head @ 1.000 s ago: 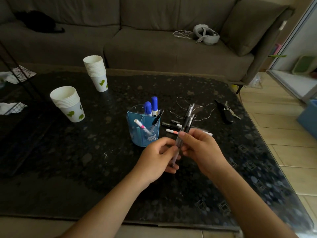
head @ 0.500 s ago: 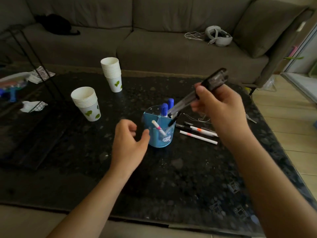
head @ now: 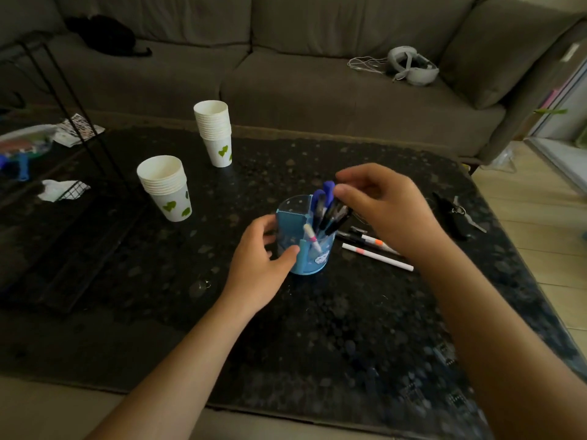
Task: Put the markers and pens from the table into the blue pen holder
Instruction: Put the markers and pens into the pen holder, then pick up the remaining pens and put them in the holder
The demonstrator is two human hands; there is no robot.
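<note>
The blue pen holder (head: 305,246) stands mid-table (head: 127,265), already holding blue-capped markers (head: 324,198), dark pens (head: 335,215) and a white pen (head: 312,238). The left hand (head: 259,265) cups its near-left side, thumb against the wall. The right hand (head: 384,208) hovers at the dark pens' tops, fingers loosely curled; whether it grips them, I cannot tell. Three more pens (head: 374,250) lie just right of the holder.

Head-worn camera looks down, close over table (head: 349,312).
</note>
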